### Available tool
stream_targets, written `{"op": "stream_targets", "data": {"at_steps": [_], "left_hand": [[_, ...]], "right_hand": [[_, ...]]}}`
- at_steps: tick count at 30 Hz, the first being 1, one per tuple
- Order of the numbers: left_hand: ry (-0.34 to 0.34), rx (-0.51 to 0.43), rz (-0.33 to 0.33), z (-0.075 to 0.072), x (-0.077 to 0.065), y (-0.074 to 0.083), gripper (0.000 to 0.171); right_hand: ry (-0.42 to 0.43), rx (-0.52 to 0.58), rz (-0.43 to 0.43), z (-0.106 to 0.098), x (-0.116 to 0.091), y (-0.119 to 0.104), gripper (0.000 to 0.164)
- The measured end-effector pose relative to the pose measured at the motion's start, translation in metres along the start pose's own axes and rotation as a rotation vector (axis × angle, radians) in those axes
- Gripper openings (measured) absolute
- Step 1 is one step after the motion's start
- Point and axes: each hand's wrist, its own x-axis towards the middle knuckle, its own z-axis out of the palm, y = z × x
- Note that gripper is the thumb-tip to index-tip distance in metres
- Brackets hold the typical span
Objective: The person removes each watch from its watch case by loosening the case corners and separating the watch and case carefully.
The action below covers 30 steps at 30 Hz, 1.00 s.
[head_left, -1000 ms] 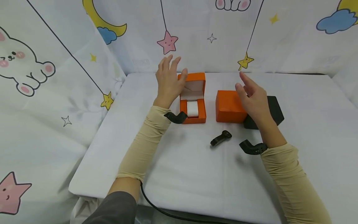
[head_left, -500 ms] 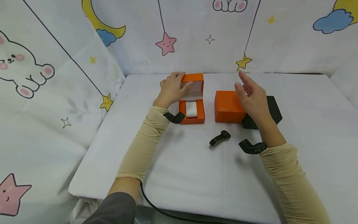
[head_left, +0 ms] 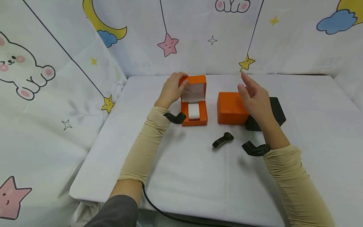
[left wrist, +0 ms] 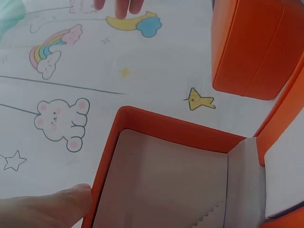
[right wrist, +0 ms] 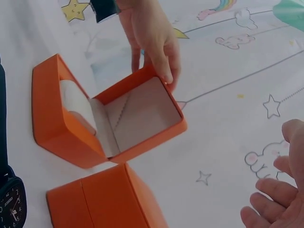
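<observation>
An orange watch box (head_left: 194,123) stands with its lid (head_left: 195,79) raised, pale lining inside and a white cushion (head_left: 194,111) in its base. My left hand (head_left: 171,90) pinches the lid's upper left corner, thumb (right wrist: 164,71) at the front rim and fingers behind it. In the left wrist view the thumb (left wrist: 52,206) lies against the lid's edge. My right hand (head_left: 256,101) hovers with relaxed fingers near a second, closed orange box (head_left: 231,108), holding nothing. A black wristwatch (head_left: 222,140) lies on the table in front of the boxes; its dial (right wrist: 13,204) shows in the right wrist view.
Behind the right hand, a flat black object (head_left: 278,110) lies partly hidden beside the closed box. A cartoon-printed cloth (head_left: 193,41) hangs at the table's back edge. A black cable (head_left: 170,217) runs from the left sleeve along the front of the white table (head_left: 193,183).
My left hand has come down from above the open box and taken hold of its lid's corner. The right hand has stayed in place.
</observation>
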Motion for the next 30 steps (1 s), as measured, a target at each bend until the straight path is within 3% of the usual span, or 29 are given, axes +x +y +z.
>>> {"op": "stream_targets", "data": {"at_steps": [11, 19, 30], "left_hand": [[-0.082, -0.091, -0.025, -0.007, -0.001, 0.002, 0.035], [-0.147, -0.179, -0.026, -0.009, -0.001, -0.005, 0.035], [-0.176, -0.187, -0.012, -0.016, -0.004, -0.002, 0.028]], "right_hand": [[0.015, -0.073, -0.004, 0.004, 0.004, 0.002, 0.049], [-0.002, -0.082, 0.014, 0.006, 0.004, 0.002, 0.05], [-0.017, -0.1, 0.048, 0.007, 0.004, 0.003, 0.05]]}}
